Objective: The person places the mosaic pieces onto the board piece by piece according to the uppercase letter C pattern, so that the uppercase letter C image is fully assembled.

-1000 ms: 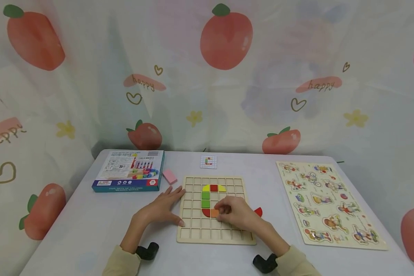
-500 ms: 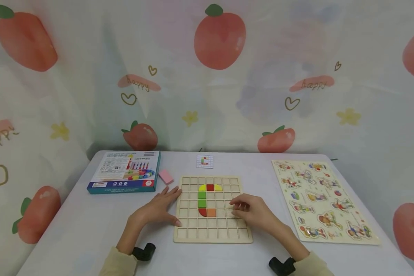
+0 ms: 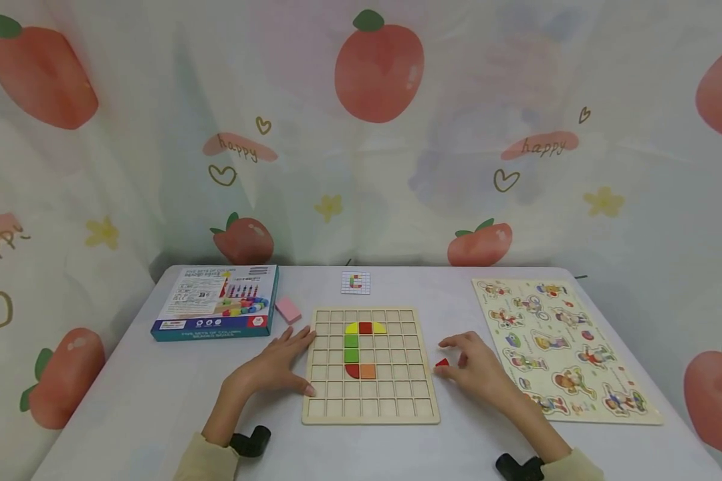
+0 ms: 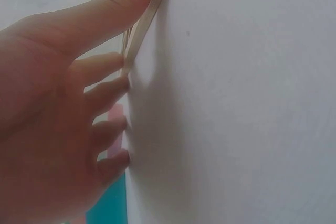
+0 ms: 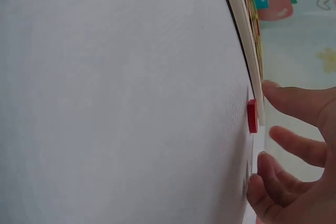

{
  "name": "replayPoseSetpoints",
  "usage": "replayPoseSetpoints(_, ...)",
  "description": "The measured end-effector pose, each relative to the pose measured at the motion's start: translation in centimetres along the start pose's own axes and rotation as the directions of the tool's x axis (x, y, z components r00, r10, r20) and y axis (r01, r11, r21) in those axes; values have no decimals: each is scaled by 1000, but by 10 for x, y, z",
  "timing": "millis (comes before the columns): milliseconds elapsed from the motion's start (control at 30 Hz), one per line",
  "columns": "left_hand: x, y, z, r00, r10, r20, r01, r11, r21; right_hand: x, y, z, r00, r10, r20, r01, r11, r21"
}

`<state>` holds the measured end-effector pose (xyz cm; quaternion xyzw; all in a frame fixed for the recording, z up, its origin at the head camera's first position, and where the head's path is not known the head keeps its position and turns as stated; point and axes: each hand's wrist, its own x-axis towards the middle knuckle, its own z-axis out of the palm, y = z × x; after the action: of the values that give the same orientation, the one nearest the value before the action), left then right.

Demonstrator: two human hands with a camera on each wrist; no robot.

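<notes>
My left hand [image 3: 279, 364] rests at the left edge of a wooden grid board [image 3: 370, 406], thumb and fingers spread. In the left wrist view, the thumb [image 4: 105, 17] lies against the board's rim. Set in the grid are two yellow quarter-rounds, a red square [image 3: 366, 328], two green squares [image 3: 351, 349], a red quarter-round [image 3: 352, 371] and an orange square [image 3: 368, 371]. Right of the board, my right hand [image 3: 478, 371] hovers by a loose red quarter-round [image 3: 442, 363], partly hidden by the thumb. The right wrist view shows that red piece [image 5: 252, 116] on the table, thumb and fingers apart.
A small pattern card [image 3: 355, 282] lies behind the board. Left of it are a pink block [image 3: 289, 310] and a flat boxed set [image 3: 216, 300]. A wooden picture puzzle [image 3: 544, 321] lies on the right, close to my right forearm.
My right hand has left the orange square in the grid and moved right, off the board, to the loose red quarter-round. My left hand keeps its place at the board's edge.
</notes>
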<state>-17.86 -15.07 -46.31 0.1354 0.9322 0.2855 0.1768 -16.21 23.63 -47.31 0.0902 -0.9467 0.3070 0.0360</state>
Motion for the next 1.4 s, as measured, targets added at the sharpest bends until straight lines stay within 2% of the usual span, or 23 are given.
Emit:
replayPoseSetpoints(100,0,0,0,1000,4,-1,-4,1000,1,0,4,-1,999,31,13,-31,999,-10)
replayPoseSetpoints(333,1,-1,0,1000,5,1,-5,1000,4,1,2,-2,999,-4,37,5,1000,-14)
replayPoseSetpoints(500,2,-3,1,1000,4,5,-4,1000,3,1,-3,-2,998,19,57,-19,1000,-12)
replayPoseSetpoints(700,2,-3,1,1000,8,4,-8,1000,-3,2,-4,2,999,29,46,-28,999,-30)
replayPoseSetpoints(867,3,-3,2,1000,10,0,-10,1000,3,2,-6,4,998,37,42,-37,999,7)
replayPoseSetpoints(1033,2,-2,1,1000,5,1,-5,1000,0,2,-8,8,999,2,51,-4,999,42)
replayPoseSetpoints(1200,1,0,-1,1000,2,9,-2,1000,-2,4,-8,11,998,-60,26,59,997,48)
replayPoseSetpoints(1400,2,-2,1,1000,0,12,-1,1000,11,5,-8,13,998,-66,-4,66,995,70)
